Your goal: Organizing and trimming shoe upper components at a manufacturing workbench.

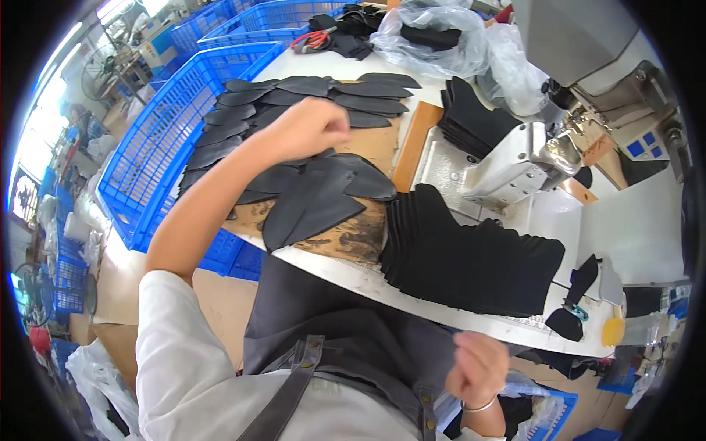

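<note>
My left hand (312, 130) is above the board at the table's left, its fingers curled down. Whether anything sits inside them is hidden. Just below it are dark leaf-shaped pieces, leather-like and overlapping; the nearest one (316, 206) points toward the table's front edge. More such pieces (290, 92) lie in rows behind the hand. My right hand (476, 367) hangs low in front of my apron, off the table, slightly blurred. Its fingers are curled in, and nothing shows in them. A fanned stack of black cut pieces (471, 257) lies on the table's front part.
A white sewing machine (507, 169) stands at right, with another black stack (474, 114) behind it. Blue crates (147, 169) border the table's left. Red-handled scissors (312, 40) and plastic bags (426, 37) lie at the back. Turquoise-handled snips (577, 312) lie at right.
</note>
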Tool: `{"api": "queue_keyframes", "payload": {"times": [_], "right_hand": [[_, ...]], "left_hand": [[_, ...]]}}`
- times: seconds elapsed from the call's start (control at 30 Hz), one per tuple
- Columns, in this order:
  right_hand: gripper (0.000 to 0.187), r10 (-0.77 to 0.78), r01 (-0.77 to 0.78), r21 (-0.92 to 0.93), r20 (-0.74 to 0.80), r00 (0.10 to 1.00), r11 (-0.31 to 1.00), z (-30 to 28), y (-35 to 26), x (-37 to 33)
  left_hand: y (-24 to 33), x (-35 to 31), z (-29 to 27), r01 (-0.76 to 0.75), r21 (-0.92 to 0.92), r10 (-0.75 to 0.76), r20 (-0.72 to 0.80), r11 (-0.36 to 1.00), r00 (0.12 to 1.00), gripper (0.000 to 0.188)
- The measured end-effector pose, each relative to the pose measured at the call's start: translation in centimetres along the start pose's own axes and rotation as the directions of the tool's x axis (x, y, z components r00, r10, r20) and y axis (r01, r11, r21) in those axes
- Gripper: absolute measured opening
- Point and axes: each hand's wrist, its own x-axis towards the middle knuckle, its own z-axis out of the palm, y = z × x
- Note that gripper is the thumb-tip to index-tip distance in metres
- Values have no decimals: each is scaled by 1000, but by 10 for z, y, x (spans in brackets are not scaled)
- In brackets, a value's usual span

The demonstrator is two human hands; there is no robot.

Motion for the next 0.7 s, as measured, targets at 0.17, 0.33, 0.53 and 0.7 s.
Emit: {"api": "queue_keyframes", "payload": {"times": [0.17,0.33,0.53,0.7], "right_hand": [[35,-42,24,97,193,980,995,66,-13,37],[52,37,-55,41,354,935,998,126,-27,63],[66,181,-147,-126,326,928,981,161,-20,98],[72,238,-168,-242,299,924,956,184,-16,99]], "left_hand": [[-3,-60,14,123,-181,-126,-6,976,992,20],[-3,-62,27,-162,-70,159,-41,984,986,17],[-5,-55,19,87,-205,-58,145,975,988,16],[-16,-71,17,-88,-183,91,7,979,996,11]]}}
